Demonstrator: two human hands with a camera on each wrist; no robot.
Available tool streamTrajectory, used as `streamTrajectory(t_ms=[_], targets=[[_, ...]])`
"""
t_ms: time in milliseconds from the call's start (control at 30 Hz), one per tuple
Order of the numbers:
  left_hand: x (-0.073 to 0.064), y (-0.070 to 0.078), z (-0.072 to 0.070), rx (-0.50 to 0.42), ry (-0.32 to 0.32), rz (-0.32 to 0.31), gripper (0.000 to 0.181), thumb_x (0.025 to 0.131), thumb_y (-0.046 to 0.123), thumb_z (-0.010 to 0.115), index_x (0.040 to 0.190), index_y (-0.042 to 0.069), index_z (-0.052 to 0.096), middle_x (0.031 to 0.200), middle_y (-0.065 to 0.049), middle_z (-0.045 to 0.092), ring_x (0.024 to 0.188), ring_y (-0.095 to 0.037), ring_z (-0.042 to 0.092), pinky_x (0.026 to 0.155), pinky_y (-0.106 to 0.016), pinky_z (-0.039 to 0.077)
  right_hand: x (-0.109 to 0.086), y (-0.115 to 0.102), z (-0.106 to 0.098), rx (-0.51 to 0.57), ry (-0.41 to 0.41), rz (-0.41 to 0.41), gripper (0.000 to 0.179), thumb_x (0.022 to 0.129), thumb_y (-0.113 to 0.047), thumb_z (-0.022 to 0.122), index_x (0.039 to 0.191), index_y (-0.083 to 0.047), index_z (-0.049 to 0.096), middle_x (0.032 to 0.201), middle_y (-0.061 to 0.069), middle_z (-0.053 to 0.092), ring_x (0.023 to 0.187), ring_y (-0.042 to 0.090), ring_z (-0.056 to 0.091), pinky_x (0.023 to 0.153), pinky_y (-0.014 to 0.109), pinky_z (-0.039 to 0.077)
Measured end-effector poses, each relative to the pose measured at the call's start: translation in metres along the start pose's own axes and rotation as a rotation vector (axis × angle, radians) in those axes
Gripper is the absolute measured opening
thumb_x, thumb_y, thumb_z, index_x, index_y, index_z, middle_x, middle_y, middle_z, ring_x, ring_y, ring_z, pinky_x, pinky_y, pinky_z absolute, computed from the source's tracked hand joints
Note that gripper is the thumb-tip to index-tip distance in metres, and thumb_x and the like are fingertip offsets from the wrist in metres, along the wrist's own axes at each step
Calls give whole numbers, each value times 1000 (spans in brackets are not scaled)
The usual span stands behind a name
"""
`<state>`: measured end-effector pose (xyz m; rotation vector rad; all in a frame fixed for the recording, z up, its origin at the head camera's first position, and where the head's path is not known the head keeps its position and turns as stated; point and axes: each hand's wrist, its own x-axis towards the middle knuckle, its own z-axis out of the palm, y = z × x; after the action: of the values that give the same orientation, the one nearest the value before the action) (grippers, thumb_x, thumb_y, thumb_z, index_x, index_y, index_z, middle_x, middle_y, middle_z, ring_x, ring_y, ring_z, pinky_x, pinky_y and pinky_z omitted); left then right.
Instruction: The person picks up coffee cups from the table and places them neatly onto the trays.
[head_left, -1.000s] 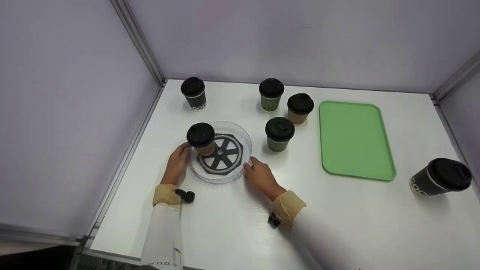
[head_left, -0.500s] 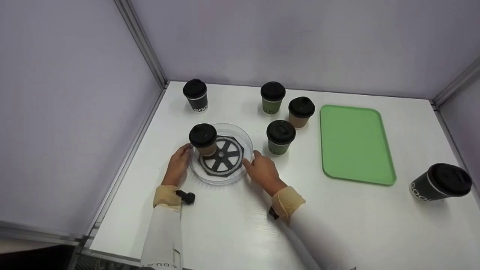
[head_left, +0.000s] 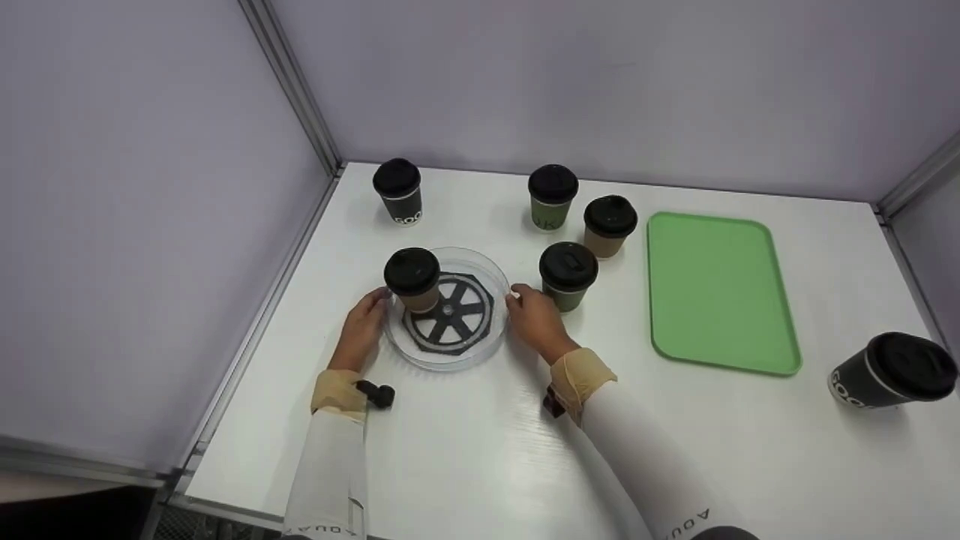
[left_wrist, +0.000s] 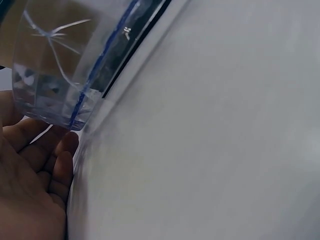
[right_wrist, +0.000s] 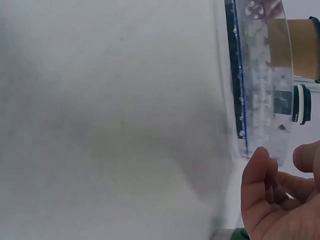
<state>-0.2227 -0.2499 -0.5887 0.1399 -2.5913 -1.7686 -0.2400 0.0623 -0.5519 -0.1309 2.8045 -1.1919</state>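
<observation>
Pale walls (head_left: 600, 97) close in a white tabletop (head_left: 465, 442), and from where I stand the work sits toward its left side. Both hands are apart, one at each side of a clear dish (head_left: 449, 364). The left hand (head_left: 361, 330) rests relaxed fingers at the rim, not wrapped round it; the right hand (head_left: 538, 321) bends its fingers at the opposite rim, and whether it pinches there I cannot tell. Between them the dish lies on the tabletop, a dark spoked wheel (head_left: 472, 308) showing inside or beneath it.

As for progress, I'd judge it partway: one tan cup (head_left: 414, 280), lidded in black, stands in the dish, nearer the left hand. Five more cups stand outside it, with no grip on any of them.

Tightest for space is the near green cup (head_left: 568, 277), just beyond the right hand's knuckles; it would hinder that hand in swinging outward. Past it come a second tan cup (head_left: 609, 226) and a far green cup (head_left: 553, 196). Beyond the left hand, toward the back, is a dark cup (head_left: 399, 193). Well out to the right hand's right lie a green tray (head_left: 724, 292) and, farther still, another dark cup (head_left: 892, 370).
</observation>
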Motion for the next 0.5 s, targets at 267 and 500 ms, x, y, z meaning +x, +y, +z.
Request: streamTrajectory(t_ms=[267, 500], targets=[[1, -1, 0, -15, 0, -4, 43, 106, 25, 40, 142, 2, 46, 142, -14, 48, 136, -24, 37, 111, -34, 29, -3, 6, 6, 44, -16, 22, 35, 103, -23, 47, 127, -1, 60, 111, 14, 67, 97, 24, 63, 84, 41, 49], [1, -1, 1, -10, 9, 3, 42, 106, 24, 40, 141, 2, 48, 141, -13, 49, 136, -23, 37, 111, -33, 27, -10, 7, 8, 108, -83, 42, 40, 104, -24, 44, 137, 0, 50, 91, 9, 65, 61, 16, 61, 63, 34, 51]])
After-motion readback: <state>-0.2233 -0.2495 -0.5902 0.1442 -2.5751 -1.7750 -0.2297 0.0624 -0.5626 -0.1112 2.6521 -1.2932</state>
